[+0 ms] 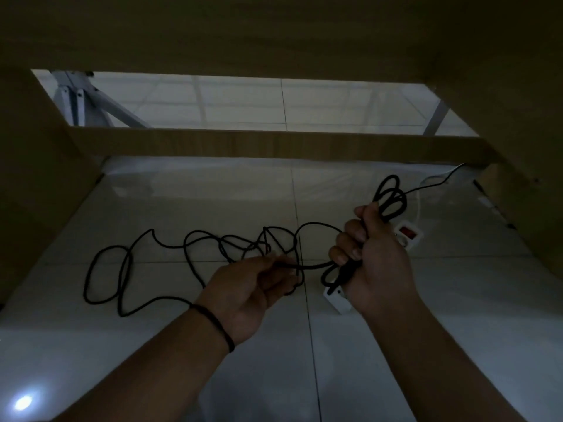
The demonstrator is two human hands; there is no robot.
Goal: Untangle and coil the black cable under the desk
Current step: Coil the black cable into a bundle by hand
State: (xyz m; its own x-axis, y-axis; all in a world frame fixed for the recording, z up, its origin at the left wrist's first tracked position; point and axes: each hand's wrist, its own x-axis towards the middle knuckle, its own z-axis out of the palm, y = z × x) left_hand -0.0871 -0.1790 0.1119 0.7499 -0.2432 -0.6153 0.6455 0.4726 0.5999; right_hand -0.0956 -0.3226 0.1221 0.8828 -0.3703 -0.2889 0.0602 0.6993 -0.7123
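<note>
Cable (170, 248): black, thin | tangled floor loops | few coils bunched in right hand (377, 263)

A thin black cable (170, 245) sprawls in loose, overlapping loops across the pale tiled floor beneath a wooden desk (274, 144), its strands crossing in a tangle near the middle. Part of it is already gathered into a small bundle of upright loops gripped in the right hand (374, 257), the loops rising above the fist and a short bend hanging below. From there one strand runs level to the left hand (253, 287), which pinches it between fingertips. A finer black lead trails off towards the desk's far right corner.
</note>
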